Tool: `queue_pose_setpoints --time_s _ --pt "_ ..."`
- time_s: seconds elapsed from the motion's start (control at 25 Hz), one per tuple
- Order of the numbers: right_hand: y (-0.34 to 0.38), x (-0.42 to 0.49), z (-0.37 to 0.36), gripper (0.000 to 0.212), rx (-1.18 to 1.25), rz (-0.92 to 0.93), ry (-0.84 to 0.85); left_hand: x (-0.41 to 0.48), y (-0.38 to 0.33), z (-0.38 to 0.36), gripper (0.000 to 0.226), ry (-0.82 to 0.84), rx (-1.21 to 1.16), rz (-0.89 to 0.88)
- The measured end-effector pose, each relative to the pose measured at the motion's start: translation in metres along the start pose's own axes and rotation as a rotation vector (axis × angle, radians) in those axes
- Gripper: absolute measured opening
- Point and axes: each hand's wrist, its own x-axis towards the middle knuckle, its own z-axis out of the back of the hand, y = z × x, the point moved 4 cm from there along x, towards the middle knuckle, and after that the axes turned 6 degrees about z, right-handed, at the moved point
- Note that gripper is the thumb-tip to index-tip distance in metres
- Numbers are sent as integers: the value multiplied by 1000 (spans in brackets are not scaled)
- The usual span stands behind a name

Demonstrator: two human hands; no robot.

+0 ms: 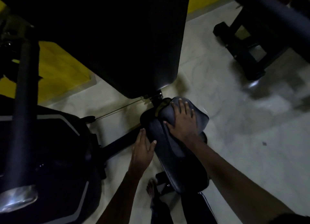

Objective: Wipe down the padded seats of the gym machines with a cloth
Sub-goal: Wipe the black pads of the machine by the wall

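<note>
One seat is in work, judged mid-wipe. The right hand lies flat with fingers spread and straight, pressing a dark cloth onto the far end of the seat; it grips nothing. The left hand sits just left of the right one, fingers straight along the seat's left edge and thumb tip on the top face: bracing, not wrapping. The cloth lies beneath and beyond the right palm, with a yellowish fold showing near the left-most fingertips. The seat on the near side of the right wrist is bare. Whether that stretch has been wiped I cannot tell, as no streak or damp mark reads in this light. Judgement: one seat is partly covered at best. The near stretch of this seat is left, and likely also the big back pad beyond both hands and the second machine far beyond the right hand. Hidden or poor: the back pad is near-black and its surface is unreadable. The right forearm crosses the seat's near end, and the frame under the seat is mostly out of sight. A thick bar and a dark rounded object well left of the left hand are dim; the object I cannot identify. The second machine is blurred and cropped. A bare foot shows on the near side of the left wrist, on the pale floor.
</note>
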Motion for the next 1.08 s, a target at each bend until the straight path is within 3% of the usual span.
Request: queue_pose_setpoints --time_s 0.36,0.56,0.68,0.88,1.08 --pt "-21 -46 -5 89 -137 273 106 -18 6 -27 82 -66 35 8" --pt "6 -6 -7 88 -125 194 38 -24 13 -38 72 -125 -51 -4" --pt "3 -22 -8 85 -146 211 4 -35 17 -45 64 -163 -245 41" --pt "-16 -99 -14 89 -142 266 14 -78 26 -74 83 -13 -410 46" --pt "4 -61 -11 91 -171 206 37 -96 30 -95 70 -61 -454 24"
